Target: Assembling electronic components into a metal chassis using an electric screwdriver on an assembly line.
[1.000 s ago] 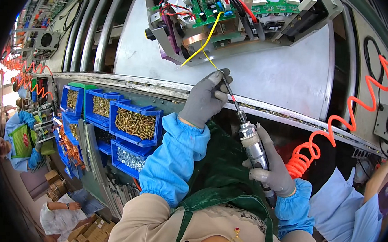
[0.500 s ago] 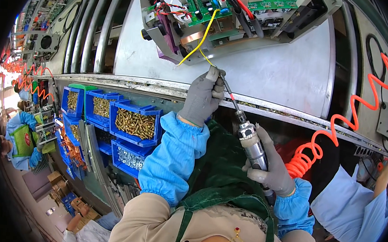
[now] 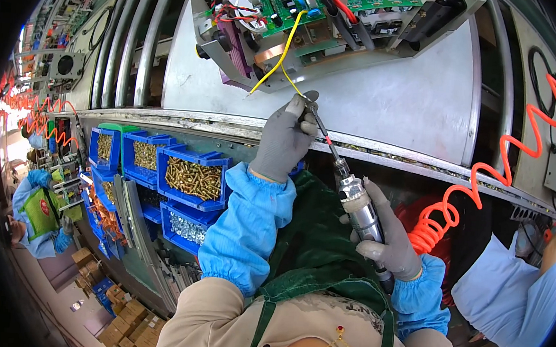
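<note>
- Two gloved hands work: the left hand (image 3: 285, 138) pinches the thin bit near its tip, fingers narrow around it; the right hand (image 3: 387, 240) wraps closed on the silver pneumatic screwdriver (image 3: 359, 208).
- One screwdriver, slanting up-left, its tip just below the near edge of one open circuit-board unit (image 3: 314, 21) on the grey tray (image 3: 418, 99).
- One yellow wire (image 3: 285, 48) hangs by the tip; whether they touch is unclear.
- About five blue screw bins (image 3: 191, 177) sit left, near the metal rail (image 3: 185, 120).
- One orange coiled hose (image 3: 484, 181) crowds the right; bare tray lies right of the tip.
</note>
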`<act>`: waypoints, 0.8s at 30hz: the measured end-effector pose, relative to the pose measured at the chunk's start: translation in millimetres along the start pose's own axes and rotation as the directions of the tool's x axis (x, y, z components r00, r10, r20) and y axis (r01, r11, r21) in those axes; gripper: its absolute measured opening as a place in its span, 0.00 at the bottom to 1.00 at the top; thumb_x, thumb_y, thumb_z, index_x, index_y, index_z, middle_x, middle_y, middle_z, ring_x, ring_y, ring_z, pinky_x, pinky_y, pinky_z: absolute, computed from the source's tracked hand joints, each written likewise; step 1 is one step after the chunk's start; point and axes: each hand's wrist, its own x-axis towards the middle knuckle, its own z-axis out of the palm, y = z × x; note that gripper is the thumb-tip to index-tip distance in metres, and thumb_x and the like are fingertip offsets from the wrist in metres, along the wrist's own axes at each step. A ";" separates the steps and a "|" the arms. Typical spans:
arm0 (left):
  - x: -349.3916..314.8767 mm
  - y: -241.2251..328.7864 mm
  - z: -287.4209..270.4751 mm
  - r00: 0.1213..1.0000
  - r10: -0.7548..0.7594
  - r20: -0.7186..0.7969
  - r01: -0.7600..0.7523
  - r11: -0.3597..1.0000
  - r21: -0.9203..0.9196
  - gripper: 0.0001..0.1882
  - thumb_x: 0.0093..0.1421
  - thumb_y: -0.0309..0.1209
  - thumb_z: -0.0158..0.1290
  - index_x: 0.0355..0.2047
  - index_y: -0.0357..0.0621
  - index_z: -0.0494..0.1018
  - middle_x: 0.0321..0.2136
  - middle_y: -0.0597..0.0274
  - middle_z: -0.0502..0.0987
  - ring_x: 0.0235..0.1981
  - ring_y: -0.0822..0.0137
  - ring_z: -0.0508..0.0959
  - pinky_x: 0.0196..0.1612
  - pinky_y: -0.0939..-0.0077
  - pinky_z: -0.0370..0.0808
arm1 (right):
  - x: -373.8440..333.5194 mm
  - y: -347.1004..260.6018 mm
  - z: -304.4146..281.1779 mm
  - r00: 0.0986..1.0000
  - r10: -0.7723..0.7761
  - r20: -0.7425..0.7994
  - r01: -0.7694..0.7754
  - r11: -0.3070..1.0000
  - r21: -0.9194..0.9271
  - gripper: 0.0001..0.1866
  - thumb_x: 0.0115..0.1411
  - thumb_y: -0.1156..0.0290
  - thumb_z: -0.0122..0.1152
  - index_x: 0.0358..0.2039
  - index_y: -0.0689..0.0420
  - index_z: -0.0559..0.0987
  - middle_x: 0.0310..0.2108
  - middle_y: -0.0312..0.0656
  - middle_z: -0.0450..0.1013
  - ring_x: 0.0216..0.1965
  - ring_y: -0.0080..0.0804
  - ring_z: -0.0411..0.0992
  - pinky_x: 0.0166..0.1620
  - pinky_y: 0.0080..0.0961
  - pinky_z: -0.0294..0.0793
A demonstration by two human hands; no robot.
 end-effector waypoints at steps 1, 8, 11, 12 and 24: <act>-0.4 0.4 2.3 0.999 -0.029 -0.027 0.029 1.000 -0.003 0.18 0.63 0.32 0.52 0.48 0.31 0.68 0.33 0.65 0.68 0.27 0.80 0.63 0.28 0.90 0.64 | -0.2 -0.8 -0.4 1.000 0.001 -0.003 -0.001 1.000 0.002 0.57 0.41 0.66 0.66 0.69 0.53 0.43 0.53 0.48 0.64 0.39 0.31 0.72 0.41 0.24 0.72; 3.4 1.2 -19.3 0.994 0.022 0.111 -0.012 0.996 -0.085 0.16 0.63 0.38 0.54 0.41 0.36 0.69 0.30 0.68 0.65 0.26 0.80 0.62 0.26 0.89 0.61 | -0.2 -1.6 2.2 0.999 0.014 0.034 -0.018 0.992 0.125 0.59 0.40 0.62 0.67 0.69 0.53 0.41 0.49 0.48 0.67 0.36 0.31 0.72 0.37 0.24 0.73; -0.9 0.8 -6.6 0.999 0.039 -0.030 -0.036 0.993 0.111 0.19 0.61 0.43 0.55 0.39 0.37 0.70 0.25 0.70 0.65 0.22 0.80 0.61 0.24 0.88 0.59 | -0.8 -6.5 3.8 0.998 0.021 0.057 -0.031 0.985 0.168 0.59 0.40 0.64 0.67 0.69 0.53 0.41 0.50 0.48 0.66 0.34 0.32 0.73 0.34 0.25 0.74; -3.0 1.2 -2.4 0.999 0.037 -0.030 -0.034 0.993 0.112 0.19 0.61 0.43 0.55 0.39 0.37 0.70 0.25 0.70 0.65 0.22 0.80 0.61 0.24 0.88 0.59 | -1.0 -8.8 4.3 0.996 0.056 0.076 -0.069 0.981 0.183 0.59 0.40 0.66 0.66 0.69 0.52 0.41 0.50 0.48 0.65 0.33 0.33 0.74 0.33 0.26 0.75; -5.4 6.9 10.0 0.983 0.146 -0.114 -0.063 0.843 0.535 0.23 0.61 0.50 0.53 0.30 0.38 0.73 0.19 0.72 0.65 0.19 0.82 0.61 0.22 0.89 0.58 | 1.9 -0.6 1.2 0.995 0.053 0.087 -0.063 0.992 0.113 0.57 0.39 0.79 0.61 0.69 0.51 0.41 0.52 0.48 0.62 0.31 0.32 0.72 0.34 0.27 0.75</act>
